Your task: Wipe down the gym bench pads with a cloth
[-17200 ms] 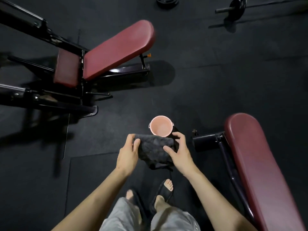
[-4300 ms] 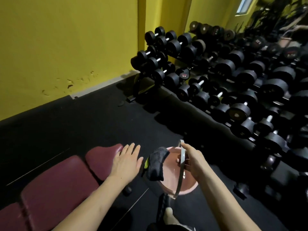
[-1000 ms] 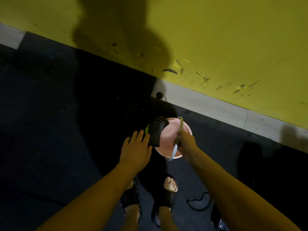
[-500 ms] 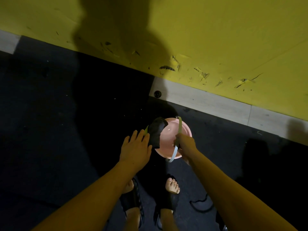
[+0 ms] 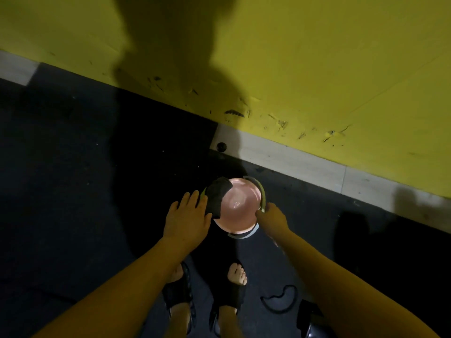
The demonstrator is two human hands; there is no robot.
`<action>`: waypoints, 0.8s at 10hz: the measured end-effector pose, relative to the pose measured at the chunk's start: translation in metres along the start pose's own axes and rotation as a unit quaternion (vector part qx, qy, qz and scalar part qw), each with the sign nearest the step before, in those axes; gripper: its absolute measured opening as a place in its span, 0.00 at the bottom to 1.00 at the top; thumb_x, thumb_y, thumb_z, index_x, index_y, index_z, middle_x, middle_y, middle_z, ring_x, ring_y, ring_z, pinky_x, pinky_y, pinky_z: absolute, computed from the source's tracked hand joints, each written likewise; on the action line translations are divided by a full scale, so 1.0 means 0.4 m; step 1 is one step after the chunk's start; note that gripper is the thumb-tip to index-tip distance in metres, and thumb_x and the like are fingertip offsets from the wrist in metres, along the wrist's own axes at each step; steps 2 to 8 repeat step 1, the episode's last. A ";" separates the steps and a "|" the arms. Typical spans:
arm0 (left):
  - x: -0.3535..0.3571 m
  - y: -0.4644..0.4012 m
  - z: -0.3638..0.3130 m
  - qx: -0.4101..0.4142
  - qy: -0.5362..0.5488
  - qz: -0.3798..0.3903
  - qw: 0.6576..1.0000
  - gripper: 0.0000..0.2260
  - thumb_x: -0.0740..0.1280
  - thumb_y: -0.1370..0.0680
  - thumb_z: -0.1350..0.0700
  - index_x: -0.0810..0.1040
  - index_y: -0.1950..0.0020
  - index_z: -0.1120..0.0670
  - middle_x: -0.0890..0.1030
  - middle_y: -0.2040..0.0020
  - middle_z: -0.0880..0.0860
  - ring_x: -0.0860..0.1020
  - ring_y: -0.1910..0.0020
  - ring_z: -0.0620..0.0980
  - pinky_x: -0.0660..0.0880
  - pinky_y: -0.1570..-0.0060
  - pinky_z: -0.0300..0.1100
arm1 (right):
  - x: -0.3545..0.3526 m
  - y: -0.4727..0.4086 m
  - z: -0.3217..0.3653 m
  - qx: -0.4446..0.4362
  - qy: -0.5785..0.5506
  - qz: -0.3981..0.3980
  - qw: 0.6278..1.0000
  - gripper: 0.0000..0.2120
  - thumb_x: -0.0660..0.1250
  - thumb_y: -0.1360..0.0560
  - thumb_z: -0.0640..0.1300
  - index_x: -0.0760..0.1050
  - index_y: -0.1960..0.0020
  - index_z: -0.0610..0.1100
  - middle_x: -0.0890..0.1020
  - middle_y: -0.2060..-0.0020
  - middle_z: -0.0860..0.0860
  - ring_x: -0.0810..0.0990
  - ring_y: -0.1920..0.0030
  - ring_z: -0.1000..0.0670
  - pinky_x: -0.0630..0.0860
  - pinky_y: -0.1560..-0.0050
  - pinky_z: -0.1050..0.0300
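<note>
Nearest the camera are two feet in dark sandals (image 5: pixel 229 292), planted on the black rubber floor (image 5: pixel 73 191), with a curl of dark strap (image 5: pixel 280 301) lying just to their right. Beyond them both forearms reach forward to a pink bucket (image 5: pixel 240 207). The left hand (image 5: pixel 186 219) is flat, fingers straight and spread, resting against the dark cloth (image 5: pixel 216 197) that hangs over the bucket's left rim. The right hand (image 5: pixel 271 214) is curled round the pale handle (image 5: pixel 262 198) at the right rim. Half a second ago that handle stood up across the bucket's mouth; now it has swung down toward the rim, and the bucket reads lower and more squarely under the camera — it looks as if it is being set down by the wall. Farther on run a pale skirting strip (image 5: pixel 280 157) and a scuffed yellow wall (image 5: pixel 317 69) carrying the person's shadow. No bench pad is in view, so the wiping itself is not under way here — the cloth is parked, not in use.
</note>
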State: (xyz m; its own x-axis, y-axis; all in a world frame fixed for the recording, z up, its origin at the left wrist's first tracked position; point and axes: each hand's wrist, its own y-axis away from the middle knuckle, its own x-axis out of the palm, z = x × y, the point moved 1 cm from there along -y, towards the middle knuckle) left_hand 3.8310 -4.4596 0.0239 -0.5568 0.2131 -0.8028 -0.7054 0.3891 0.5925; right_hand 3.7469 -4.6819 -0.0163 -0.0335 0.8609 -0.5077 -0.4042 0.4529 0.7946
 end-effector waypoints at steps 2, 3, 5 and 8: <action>-0.092 0.058 0.016 -0.001 0.014 -0.010 1.000 0.27 0.51 0.14 0.42 0.53 0.16 0.50 0.54 0.16 0.53 0.52 0.17 0.55 0.57 0.22 0.53 | -0.050 0.068 0.047 -0.058 0.036 -0.008 0.998 0.23 0.65 0.21 0.44 0.71 0.27 0.40 0.79 0.35 0.41 0.80 0.41 0.39 0.76 0.50 0.50; -0.092 0.058 0.016 -0.001 0.014 -0.010 1.000 0.27 0.51 0.14 0.42 0.53 0.16 0.50 0.54 0.16 0.53 0.52 0.17 0.55 0.57 0.22 0.53 | -0.050 0.068 0.047 -0.058 0.036 -0.008 0.998 0.23 0.65 0.21 0.44 0.71 0.27 0.40 0.79 0.35 0.41 0.80 0.41 0.39 0.76 0.50 0.50; -0.092 0.058 0.016 -0.001 0.014 -0.010 1.000 0.27 0.51 0.14 0.42 0.53 0.16 0.50 0.54 0.16 0.53 0.52 0.17 0.55 0.57 0.22 0.53 | -0.050 0.068 0.047 -0.058 0.036 -0.008 0.998 0.23 0.65 0.21 0.44 0.71 0.27 0.40 0.79 0.35 0.41 0.80 0.41 0.39 0.76 0.50 0.50; -0.092 0.058 0.016 -0.001 0.014 -0.010 1.000 0.27 0.51 0.14 0.42 0.53 0.16 0.50 0.54 0.16 0.53 0.52 0.17 0.55 0.57 0.22 0.53 | -0.050 0.068 0.047 -0.058 0.036 -0.008 0.998 0.23 0.65 0.21 0.44 0.71 0.27 0.40 0.79 0.35 0.41 0.80 0.41 0.39 0.76 0.50 0.50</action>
